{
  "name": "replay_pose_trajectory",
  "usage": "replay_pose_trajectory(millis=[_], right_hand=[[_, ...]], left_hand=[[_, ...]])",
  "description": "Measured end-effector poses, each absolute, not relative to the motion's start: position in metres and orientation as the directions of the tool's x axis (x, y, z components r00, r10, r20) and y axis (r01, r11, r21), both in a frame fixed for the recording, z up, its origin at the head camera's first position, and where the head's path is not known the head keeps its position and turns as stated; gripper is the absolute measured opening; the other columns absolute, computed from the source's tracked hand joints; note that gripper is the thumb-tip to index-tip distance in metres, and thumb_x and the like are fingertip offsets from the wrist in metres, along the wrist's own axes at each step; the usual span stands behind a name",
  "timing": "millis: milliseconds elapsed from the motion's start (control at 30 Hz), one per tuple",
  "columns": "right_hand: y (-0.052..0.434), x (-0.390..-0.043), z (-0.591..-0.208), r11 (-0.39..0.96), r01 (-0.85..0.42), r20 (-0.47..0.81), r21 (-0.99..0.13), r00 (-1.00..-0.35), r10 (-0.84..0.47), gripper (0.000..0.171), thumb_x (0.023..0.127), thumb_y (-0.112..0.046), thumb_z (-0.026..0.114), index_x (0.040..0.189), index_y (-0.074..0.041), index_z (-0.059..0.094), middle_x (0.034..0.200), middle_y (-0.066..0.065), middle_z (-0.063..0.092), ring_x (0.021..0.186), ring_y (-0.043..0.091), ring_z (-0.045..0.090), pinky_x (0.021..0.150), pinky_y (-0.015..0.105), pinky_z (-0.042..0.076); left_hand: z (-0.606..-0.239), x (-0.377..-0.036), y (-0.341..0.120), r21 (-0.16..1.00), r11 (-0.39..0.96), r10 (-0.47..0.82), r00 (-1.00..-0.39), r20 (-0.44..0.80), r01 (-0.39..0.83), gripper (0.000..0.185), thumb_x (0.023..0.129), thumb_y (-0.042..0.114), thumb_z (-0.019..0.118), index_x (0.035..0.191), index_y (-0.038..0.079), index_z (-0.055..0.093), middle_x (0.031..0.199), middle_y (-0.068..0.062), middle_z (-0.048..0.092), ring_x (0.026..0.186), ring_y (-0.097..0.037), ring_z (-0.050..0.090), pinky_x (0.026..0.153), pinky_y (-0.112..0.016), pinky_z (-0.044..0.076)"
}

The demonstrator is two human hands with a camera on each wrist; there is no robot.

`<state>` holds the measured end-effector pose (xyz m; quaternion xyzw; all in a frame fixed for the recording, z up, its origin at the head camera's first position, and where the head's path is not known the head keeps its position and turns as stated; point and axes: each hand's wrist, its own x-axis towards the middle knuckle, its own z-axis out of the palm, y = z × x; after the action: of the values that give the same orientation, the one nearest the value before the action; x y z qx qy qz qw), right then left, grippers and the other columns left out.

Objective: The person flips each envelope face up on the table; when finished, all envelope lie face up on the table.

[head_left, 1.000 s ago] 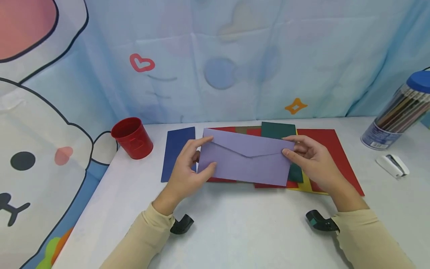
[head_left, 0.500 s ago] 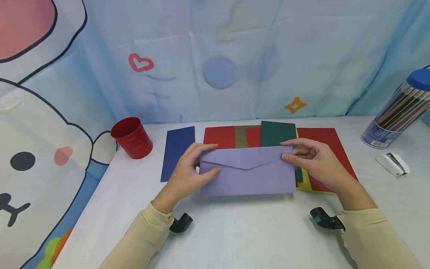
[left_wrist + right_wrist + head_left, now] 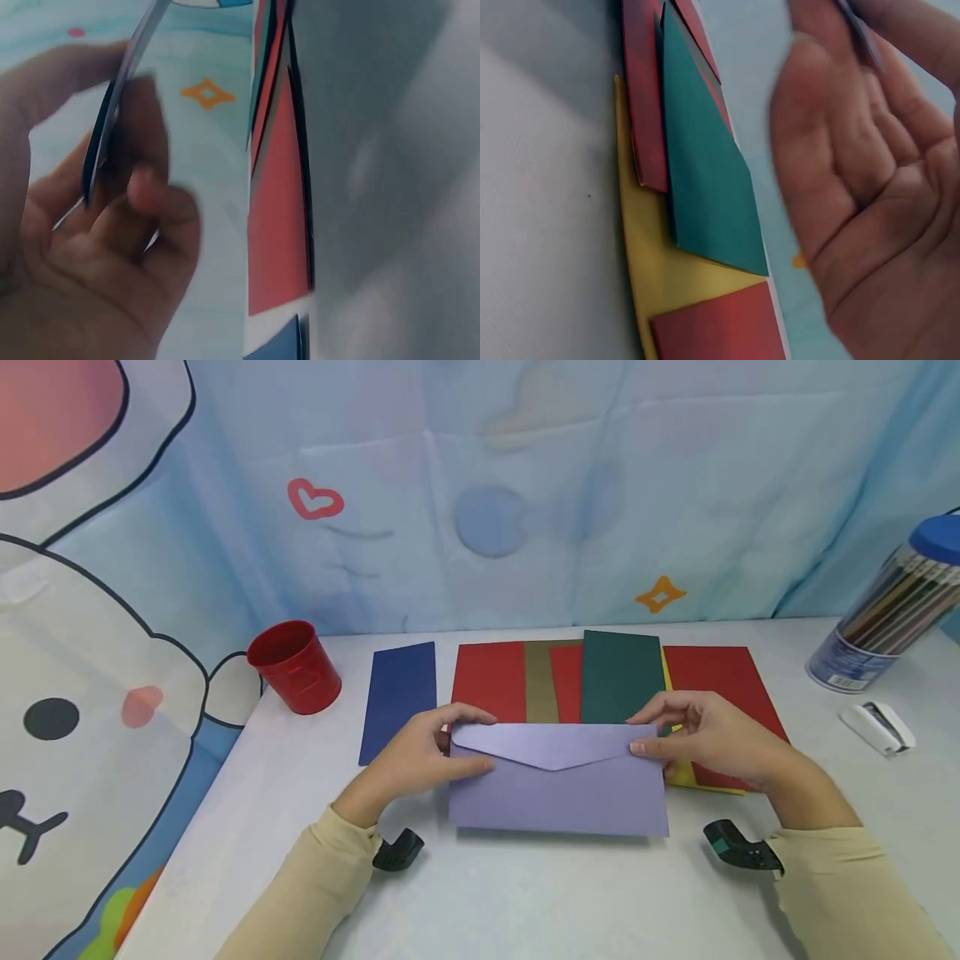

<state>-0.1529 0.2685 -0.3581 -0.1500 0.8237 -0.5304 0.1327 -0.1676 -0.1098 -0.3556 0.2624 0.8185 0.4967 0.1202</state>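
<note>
A lavender envelope (image 3: 555, 793) with a pointed flap faces up at the front of the spread of envelopes. My left hand (image 3: 420, 760) grips its left end, thumb on the front and fingers behind. At the other end my right hand (image 3: 712, 743) pinches the upper right corner between thumb and fingers. Seen edge-on in the left wrist view, the envelope (image 3: 112, 112) is held up off the table. Behind it lie a red envelope (image 3: 487, 681), a dark green one (image 3: 621, 672) and a brown strip (image 3: 540, 681), their lower parts partly hidden.
A dark blue envelope (image 3: 397, 702) lies left of the spread, and another red envelope (image 3: 727, 693) overlaps a yellow one (image 3: 682, 774) at right. A red cup (image 3: 295, 668) stands back left. A pencil jar (image 3: 888, 610) and a white stapler-like object (image 3: 877, 728) sit at right.
Both hands have brought the lavender envelope toward the person, away from the stack, and levelled it from its earlier slant. More of the red, brown and green envelopes now shows behind.
</note>
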Motion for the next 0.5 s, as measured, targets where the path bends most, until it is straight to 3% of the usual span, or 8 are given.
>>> replay_pose_trajectory(millis=[233, 500], right_hand=[[0.266, -0.155, -0.360, 0.401, -0.081, -0.168, -0.913, -0.819, -0.549, 0.025, 0.089, -0.013, 0.078, 0.105, 0.001, 0.066, 0.091, 0.014, 0.074, 0.074, 0.031, 0.069, 0.063, 0.039, 0.057], [0.259, -0.152, -0.358, 0.500, -0.134, -0.225, -0.856, -0.774, -0.592, 0.022, 0.086, -0.018, 0.082, 0.096, -0.005, 0.068, 0.084, 0.009, 0.073, 0.073, 0.028, 0.068, 0.065, 0.034, 0.054]], left_hand=[[-0.364, -0.174, -0.113, 0.849, 0.418, 0.642, -0.767, -0.023, 0.325, 0.033, 0.084, 0.022, 0.084, 0.113, 0.021, 0.069, 0.098, 0.002, 0.065, 0.088, -0.016, 0.063, 0.069, -0.032, 0.052], [-0.369, -0.175, -0.112, 0.821, 0.447, 0.695, -0.716, -0.069, 0.355, 0.031, 0.083, 0.022, 0.085, 0.109, 0.020, 0.069, 0.096, 0.006, 0.066, 0.090, -0.014, 0.063, 0.076, -0.032, 0.051]])
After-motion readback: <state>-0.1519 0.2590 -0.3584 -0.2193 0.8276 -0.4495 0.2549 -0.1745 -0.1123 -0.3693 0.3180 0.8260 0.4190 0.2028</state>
